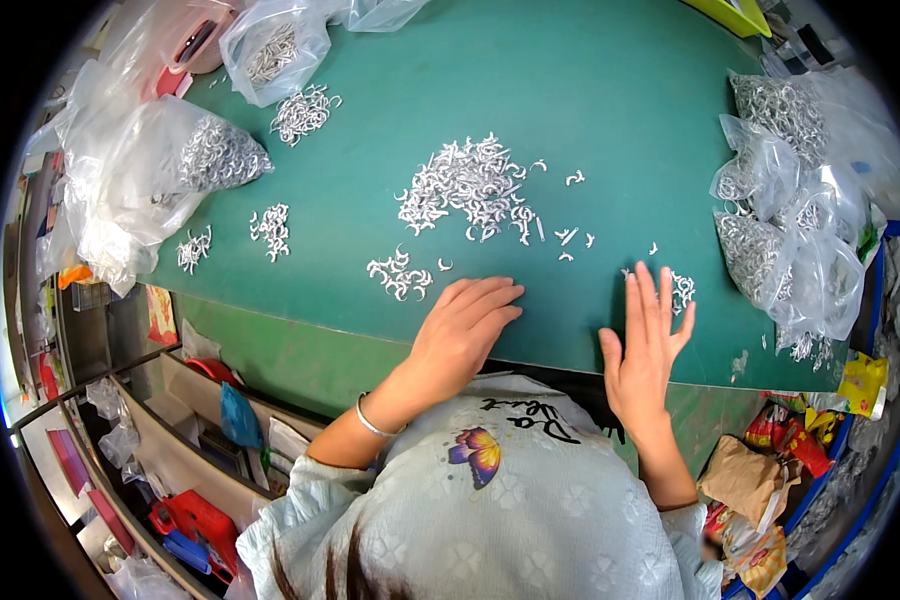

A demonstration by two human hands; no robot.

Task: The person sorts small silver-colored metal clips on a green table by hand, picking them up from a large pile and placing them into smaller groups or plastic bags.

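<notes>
Both forearms reach over the near edge of a green table (pixel 610 120). My left hand (pixel 467 325) rests palm down at that edge, its fingers extended side by side and slightly bent; what lies under them is hidden. Close by its left is a small group of silver-white curved metal pieces (pixel 400 275). My right hand (pixel 645 345) is open with fingers spread, beside another small cluster of pieces (pixel 682 292) partly covered by its fingers. Beyond both hands lies a large heap of the same curved pieces (pixel 465 185), with a few strays and short straight bits to its right.
Smaller piles (pixel 273 232) sit at the left. Clear plastic bags of metal pieces (pixel 220 155) lean at the left edge, and more bags (pixel 770 250) crowd the right. Open drawers (pixel 185 420) stand below left; crumpled packages (pixel 755 480) lie below right.
</notes>
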